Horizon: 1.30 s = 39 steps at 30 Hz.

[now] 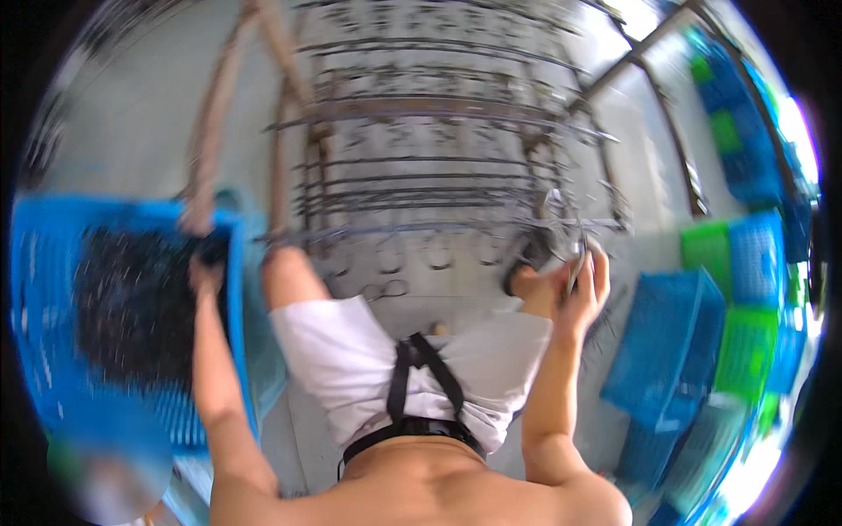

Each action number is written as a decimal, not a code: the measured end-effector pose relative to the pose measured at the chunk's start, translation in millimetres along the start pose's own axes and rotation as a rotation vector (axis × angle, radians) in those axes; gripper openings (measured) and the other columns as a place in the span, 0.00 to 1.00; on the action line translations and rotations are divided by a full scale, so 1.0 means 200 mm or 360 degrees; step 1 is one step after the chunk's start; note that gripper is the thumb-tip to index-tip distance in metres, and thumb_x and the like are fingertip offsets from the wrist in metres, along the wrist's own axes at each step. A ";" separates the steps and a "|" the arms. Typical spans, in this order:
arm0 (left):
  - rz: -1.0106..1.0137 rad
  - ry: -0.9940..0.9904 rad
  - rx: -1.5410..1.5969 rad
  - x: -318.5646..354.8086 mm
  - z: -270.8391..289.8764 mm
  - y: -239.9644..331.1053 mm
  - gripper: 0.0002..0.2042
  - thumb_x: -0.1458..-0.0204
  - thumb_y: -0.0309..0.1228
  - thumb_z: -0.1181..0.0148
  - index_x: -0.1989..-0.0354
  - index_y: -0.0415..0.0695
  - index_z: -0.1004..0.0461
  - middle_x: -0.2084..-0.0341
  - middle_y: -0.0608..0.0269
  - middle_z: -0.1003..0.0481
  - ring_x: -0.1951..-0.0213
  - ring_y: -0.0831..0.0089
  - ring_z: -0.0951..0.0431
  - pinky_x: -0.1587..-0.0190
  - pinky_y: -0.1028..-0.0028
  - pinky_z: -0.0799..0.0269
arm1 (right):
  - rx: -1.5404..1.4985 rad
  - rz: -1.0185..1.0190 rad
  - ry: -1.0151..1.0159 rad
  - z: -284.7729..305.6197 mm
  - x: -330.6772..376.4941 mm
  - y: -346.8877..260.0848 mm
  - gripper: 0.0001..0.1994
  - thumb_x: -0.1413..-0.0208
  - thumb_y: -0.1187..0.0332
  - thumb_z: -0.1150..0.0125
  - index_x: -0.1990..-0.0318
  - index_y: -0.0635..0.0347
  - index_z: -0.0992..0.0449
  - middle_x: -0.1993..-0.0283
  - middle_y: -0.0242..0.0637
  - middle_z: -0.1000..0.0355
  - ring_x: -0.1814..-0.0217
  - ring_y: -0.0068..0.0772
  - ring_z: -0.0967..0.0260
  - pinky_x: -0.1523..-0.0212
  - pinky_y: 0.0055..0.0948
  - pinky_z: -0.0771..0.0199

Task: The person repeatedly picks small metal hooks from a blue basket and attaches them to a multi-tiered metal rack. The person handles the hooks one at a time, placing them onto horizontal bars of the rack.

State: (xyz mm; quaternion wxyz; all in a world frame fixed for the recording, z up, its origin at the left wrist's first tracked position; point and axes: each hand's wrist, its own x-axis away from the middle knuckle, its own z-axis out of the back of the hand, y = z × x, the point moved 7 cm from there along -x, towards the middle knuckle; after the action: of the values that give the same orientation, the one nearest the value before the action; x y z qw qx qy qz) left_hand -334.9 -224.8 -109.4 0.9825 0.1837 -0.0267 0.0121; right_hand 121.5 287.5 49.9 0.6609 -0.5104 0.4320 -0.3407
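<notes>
My left hand (206, 273) is at the right inner side of a blue plastic basket (127, 212), over a heap of small dark pieces (132, 307). Motion smears its fingers, so what they hold, if anything, cannot be made out. Beside the right end of a metal rack (421, 107), my right hand (586, 289) is closed around a thin metal piece (579, 254) that points upward; its exact kind is blurred. Rows of horizontal rods with small hooks or loops span the rack in front of me. Several wire loops (438, 254) hang from its lowest rod.
A wooden-looking post (210, 131) rises beside the basket, left of the rack. Blue crates (658, 342) and green crates (745, 351) are stacked along the right. A loop-shaped metal thing (386, 289) lies on the floor between my knees. A blurred round patch covers the lower left.
</notes>
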 end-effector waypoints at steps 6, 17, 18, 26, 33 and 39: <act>-0.0027 -0.0763 0.0875 -0.27 -0.62 -0.34 0.28 0.53 0.43 0.40 0.42 0.49 0.36 0.50 0.53 0.30 0.47 0.58 0.32 0.45 0.67 0.40 | -0.0492 -0.0316 0.0752 0.18 -0.22 0.27 0.12 0.41 0.72 0.51 0.51 0.61 0.31 0.79 0.25 0.38 0.83 0.14 0.45 0.84 0.14 0.48; 0.0234 -0.0252 0.1409 -0.03 0.11 0.06 0.09 0.42 0.40 0.50 0.60 0.49 0.35 0.64 0.68 0.30 0.72 0.77 0.31 0.70 0.76 0.34 | -0.0725 -0.0535 0.0806 0.24 -0.26 0.40 0.10 0.42 0.72 0.52 0.55 0.60 0.27 0.83 0.22 0.43 0.86 0.12 0.52 0.87 0.14 0.54; 0.0293 -0.0166 0.1609 0.10 0.23 0.19 0.09 0.42 0.40 0.51 0.60 0.50 0.35 0.65 0.69 0.30 0.71 0.78 0.31 0.71 0.77 0.35 | -0.0760 -0.0550 0.0768 0.23 -0.27 0.40 0.11 0.43 0.72 0.52 0.55 0.61 0.27 0.83 0.22 0.44 0.86 0.12 0.52 0.87 0.14 0.54; 0.0149 -0.0071 0.2334 0.37 0.51 0.22 0.13 0.41 0.38 0.53 0.52 0.45 0.35 0.51 0.63 0.31 0.72 0.82 0.35 0.79 0.84 0.42 | -0.0464 -0.0440 0.0583 0.13 -0.28 0.39 0.13 0.43 0.71 0.49 0.51 0.63 0.28 0.82 0.17 0.45 0.83 0.09 0.54 0.84 0.15 0.53; -0.0277 -0.0908 0.3010 0.87 0.60 0.57 0.12 0.41 0.31 0.57 0.55 0.35 0.35 0.52 0.45 0.35 0.73 0.75 0.38 0.79 0.83 0.41 | 0.0505 -0.0134 0.0511 0.10 -0.30 0.24 0.14 0.43 0.67 0.49 0.51 0.61 0.28 0.84 0.28 0.40 0.82 0.18 0.47 0.80 0.23 0.41; 0.0068 -0.1532 0.3040 1.20 0.41 0.94 0.10 0.49 0.25 0.43 0.62 0.39 0.37 0.57 0.49 0.34 0.72 0.74 0.28 0.79 0.85 0.35 | 0.0464 -0.0052 0.0629 0.16 -0.32 0.24 0.12 0.43 0.67 0.49 0.56 0.63 0.26 0.82 0.29 0.38 0.80 0.17 0.45 0.78 0.22 0.41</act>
State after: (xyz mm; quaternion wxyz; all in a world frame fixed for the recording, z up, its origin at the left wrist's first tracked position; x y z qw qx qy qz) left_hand -105.4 -76.2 48.1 0.3174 0.8619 -0.3943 -0.0286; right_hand 126.0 368.7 21.5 0.6247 -0.3401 0.4908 -0.5033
